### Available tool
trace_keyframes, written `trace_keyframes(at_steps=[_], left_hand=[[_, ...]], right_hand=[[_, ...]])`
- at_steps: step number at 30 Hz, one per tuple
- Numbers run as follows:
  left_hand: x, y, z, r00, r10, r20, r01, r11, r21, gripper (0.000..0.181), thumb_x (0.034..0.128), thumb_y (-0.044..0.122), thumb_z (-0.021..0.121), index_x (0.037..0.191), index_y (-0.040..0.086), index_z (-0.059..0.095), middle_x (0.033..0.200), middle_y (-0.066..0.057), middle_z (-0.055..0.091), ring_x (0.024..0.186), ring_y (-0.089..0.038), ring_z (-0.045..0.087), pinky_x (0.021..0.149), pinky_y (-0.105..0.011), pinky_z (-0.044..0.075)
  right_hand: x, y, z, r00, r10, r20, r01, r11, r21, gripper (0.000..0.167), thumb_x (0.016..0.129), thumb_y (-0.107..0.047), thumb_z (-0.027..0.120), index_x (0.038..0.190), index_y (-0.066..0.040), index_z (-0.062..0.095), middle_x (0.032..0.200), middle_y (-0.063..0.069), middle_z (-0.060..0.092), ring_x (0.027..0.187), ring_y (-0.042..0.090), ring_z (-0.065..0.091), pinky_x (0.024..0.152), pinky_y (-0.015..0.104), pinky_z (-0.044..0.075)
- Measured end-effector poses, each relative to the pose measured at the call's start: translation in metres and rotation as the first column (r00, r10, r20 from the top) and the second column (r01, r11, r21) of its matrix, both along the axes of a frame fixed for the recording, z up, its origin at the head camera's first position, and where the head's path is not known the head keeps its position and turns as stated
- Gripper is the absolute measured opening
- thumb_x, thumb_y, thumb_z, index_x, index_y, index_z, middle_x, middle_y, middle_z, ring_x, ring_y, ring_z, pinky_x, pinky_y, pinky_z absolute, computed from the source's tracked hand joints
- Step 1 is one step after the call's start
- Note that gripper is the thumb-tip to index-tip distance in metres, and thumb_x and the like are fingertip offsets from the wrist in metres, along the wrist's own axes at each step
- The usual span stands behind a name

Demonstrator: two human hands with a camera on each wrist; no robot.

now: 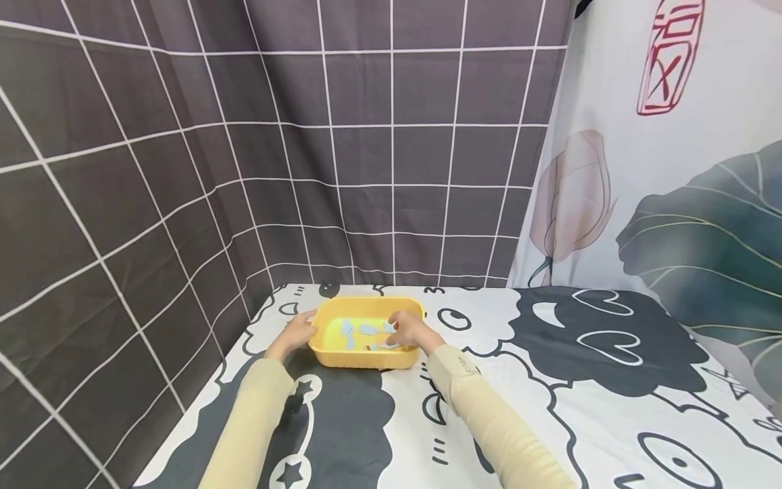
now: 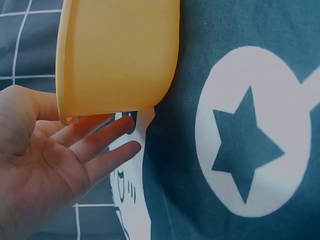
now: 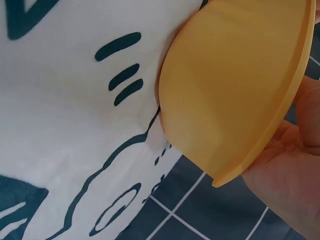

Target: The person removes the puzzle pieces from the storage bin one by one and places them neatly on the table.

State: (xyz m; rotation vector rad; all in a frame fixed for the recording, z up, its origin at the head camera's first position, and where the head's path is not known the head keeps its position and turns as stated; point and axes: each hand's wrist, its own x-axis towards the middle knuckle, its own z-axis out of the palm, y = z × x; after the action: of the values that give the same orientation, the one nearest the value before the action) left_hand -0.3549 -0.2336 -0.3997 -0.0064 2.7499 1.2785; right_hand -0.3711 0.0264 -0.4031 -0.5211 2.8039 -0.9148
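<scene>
A yellow plastic basin (image 1: 366, 358) stands on the patterned cloth in the head view. Several small, flat, pale-blue pieces (image 1: 368, 330) lie on its floor; their exact kind is too small to tell. My left hand (image 1: 297, 332) holds the basin's left end, thumb over the rim, fingers along the outer wall in the left wrist view. Over the right rim reaches my right hand (image 1: 411, 329), its bent fingers and thumb apart, just above pieces at the basin's right side. In the right wrist view the basin wall (image 3: 230, 80) hides its fingertips.
A black-and-white cartoon cloth (image 1: 489, 407) covers the tabletop. Behind and to the left hangs a dark curtain (image 1: 360, 156) with white grid lines. A white curtain (image 1: 617, 136) with flower and leaf prints hangs at the right.
</scene>
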Motion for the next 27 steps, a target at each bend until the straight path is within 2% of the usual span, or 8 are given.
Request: trace_keyframes(at_steps=[3,8,14,19,23,26,27], left_hand=[[0.001,-0.001,-0.003,1.000,-0.003,0.013,0.003,1.000,0.026,0.064,0.0871,0.003,0.041,0.149,-0.007,0.029,0.136,-0.034,0.053,0.099,-0.032,0.067,0.082,-0.040,0.061],[-0.001,-0.003,-0.004,1.000,-0.024,-0.006,0.024,0.999,0.040,0.062,0.0903,0.005,0.043,0.149,-0.006,0.028,0.131,-0.033,0.057,0.100,-0.034,0.067,0.081,-0.039,0.060],[0.003,-0.008,-0.007,1.000,-0.023,0.014,0.022,0.998,0.051,0.059,0.0948,0.008,0.044,0.149,-0.007,0.027,0.136,-0.033,0.052,0.114,-0.039,0.063,0.090,-0.043,0.060],[0.005,-0.010,-0.007,1.000,-0.021,0.020,0.019,0.994,0.111,0.058,0.0958,0.005,0.044,0.150,-0.008,0.025,0.137,-0.036,0.049,0.107,-0.040,0.066,0.081,-0.040,0.063],[0.004,-0.011,-0.008,0.998,-0.017,0.055,0.006,0.982,0.187,0.061,0.0947,0.003,0.044,0.151,-0.005,0.023,0.140,-0.037,0.046,0.104,-0.041,0.067,0.079,-0.044,0.063],[0.001,-0.014,-0.012,0.998,-0.039,0.050,0.026,0.971,0.238,0.063,0.0921,0.004,0.047,0.151,-0.004,0.025,0.139,-0.036,0.047,0.100,-0.040,0.069,0.078,-0.046,0.063],[0.000,-0.016,-0.014,0.997,-0.064,0.032,0.054,0.964,0.261,0.064,0.0912,0.005,0.049,0.151,-0.003,0.027,0.136,-0.036,0.050,0.096,-0.038,0.070,0.075,-0.045,0.064]], right_hand=[[0.000,-0.002,0.000,1.000,0.009,0.019,-0.009,1.000,0.011,0.049,0.078,-0.009,0.076,0.123,0.005,0.061,0.112,0.020,0.068,0.100,0.028,0.064,0.089,0.035,0.056],[-0.004,-0.004,-0.003,1.000,-0.022,0.018,0.022,0.999,0.030,0.048,0.079,-0.010,0.076,0.123,0.003,0.061,0.115,0.019,0.068,0.106,0.028,0.063,0.096,0.037,0.054],[-0.006,-0.012,-0.009,0.997,-0.037,0.066,0.036,0.999,0.006,0.047,0.075,-0.006,0.078,0.119,0.004,0.064,0.116,0.016,0.069,0.099,0.024,0.064,0.094,0.033,0.055],[-0.009,-0.016,-0.012,0.992,-0.058,0.110,0.061,0.998,-0.020,0.048,0.073,-0.002,0.078,0.118,0.004,0.064,0.121,0.015,0.068,0.096,0.020,0.061,0.089,0.029,0.056],[-0.012,-0.015,-0.014,0.988,-0.057,0.146,0.061,0.998,-0.023,0.048,0.073,-0.001,0.077,0.119,0.002,0.064,0.123,0.013,0.067,0.100,0.021,0.061,0.090,0.028,0.056],[-0.013,-0.013,-0.013,0.985,-0.057,0.165,0.059,0.998,-0.005,0.046,0.072,0.000,0.076,0.117,0.000,0.066,0.123,0.012,0.067,0.104,0.021,0.061,0.093,0.029,0.055],[-0.014,-0.012,-0.012,0.984,-0.058,0.169,0.058,0.998,0.004,0.045,0.073,0.001,0.075,0.117,-0.001,0.066,0.123,0.011,0.067,0.105,0.021,0.061,0.094,0.030,0.055]])
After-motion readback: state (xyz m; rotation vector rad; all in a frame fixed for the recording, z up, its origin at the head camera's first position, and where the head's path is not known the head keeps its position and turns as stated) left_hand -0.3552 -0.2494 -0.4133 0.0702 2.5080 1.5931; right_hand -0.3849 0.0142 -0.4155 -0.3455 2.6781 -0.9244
